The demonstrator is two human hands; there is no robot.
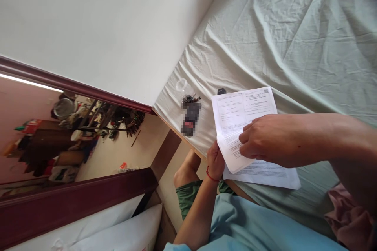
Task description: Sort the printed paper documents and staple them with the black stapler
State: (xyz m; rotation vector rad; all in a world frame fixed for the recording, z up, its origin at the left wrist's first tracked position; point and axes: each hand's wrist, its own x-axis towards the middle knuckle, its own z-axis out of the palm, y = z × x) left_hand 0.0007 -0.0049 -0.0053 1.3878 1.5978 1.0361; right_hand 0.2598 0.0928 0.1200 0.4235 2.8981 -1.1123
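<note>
Head view: folding the printed sheet [244, 113] at the near edge of the bed [294, 47], left hand [216, 160] pinching its near-left corner, right hand [262, 141] closed on the fold, ideally aligning edges before creasing.

A thin red string bracelet [211, 175] circles the left wrist. The shirt [250, 227] is light blue. Green shorts [191, 198] cover the thigh.
</note>
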